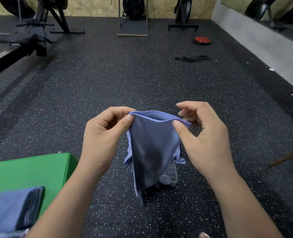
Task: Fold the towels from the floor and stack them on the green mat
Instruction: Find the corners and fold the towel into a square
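Note:
A blue towel hangs in the air in front of me, held by its stitched top edge. My left hand pinches the left corner between thumb and fingers. My right hand pinches the right corner with thumb and a finger, the other fingers spread. Behind the hanging towel, a small heap of towels, blue and grey, lies on the floor. At lower left the green mat carries a stack of folded blue towels.
The floor is black speckled rubber. Exercise machines stand at the back left and along the far wall. A red weight plate and black bands lie at the back right. A brown stick lies at right.

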A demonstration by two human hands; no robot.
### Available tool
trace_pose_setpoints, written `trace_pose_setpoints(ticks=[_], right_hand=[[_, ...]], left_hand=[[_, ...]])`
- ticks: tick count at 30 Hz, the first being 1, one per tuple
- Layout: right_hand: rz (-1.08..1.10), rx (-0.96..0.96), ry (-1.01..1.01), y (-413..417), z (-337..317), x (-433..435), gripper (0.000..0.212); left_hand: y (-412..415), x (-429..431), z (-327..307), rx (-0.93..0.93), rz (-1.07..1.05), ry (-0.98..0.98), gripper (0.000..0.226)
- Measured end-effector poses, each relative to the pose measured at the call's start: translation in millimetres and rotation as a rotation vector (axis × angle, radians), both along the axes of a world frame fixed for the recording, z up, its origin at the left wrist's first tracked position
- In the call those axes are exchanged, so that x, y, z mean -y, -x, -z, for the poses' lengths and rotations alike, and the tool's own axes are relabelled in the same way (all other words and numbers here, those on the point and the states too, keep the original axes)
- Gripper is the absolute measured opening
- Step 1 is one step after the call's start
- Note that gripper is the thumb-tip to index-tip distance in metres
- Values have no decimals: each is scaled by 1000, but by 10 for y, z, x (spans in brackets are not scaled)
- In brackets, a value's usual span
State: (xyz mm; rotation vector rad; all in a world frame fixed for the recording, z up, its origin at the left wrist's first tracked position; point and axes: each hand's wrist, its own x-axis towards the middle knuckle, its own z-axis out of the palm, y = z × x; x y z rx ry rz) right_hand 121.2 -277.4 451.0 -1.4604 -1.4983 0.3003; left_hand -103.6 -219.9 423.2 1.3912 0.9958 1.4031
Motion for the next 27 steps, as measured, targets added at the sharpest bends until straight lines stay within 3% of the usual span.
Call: trace_pose_setpoints(ticks=[3, 6, 8, 12, 14, 24, 27], right_hand=[[-32, 197, 78, 55, -22, 33, 54], [-151, 236, 189, 126, -39, 64, 68], [-197, 203, 250, 140, -11, 57, 59], [-241, 123, 253, 119, 80, 11, 13], [-261, 62, 232, 104, 99, -6, 3], [-267, 27, 280, 105, 168, -27, 13], [-259, 4, 289, 106, 189, -37, 13]], left_hand=[[-70, 46, -5, -23, 47, 13, 11], [-140, 95, 29, -97, 136, 24, 14], [-169, 113, 59, -133, 196, 38, 15], [-195, 142, 88, -123, 245, 49, 15], [-203, 151, 115, -107, 244, 65, 16], [-310, 238, 386, -287, 120, 100, 14], [-365, 305, 453, -325, 62, 42, 24]])
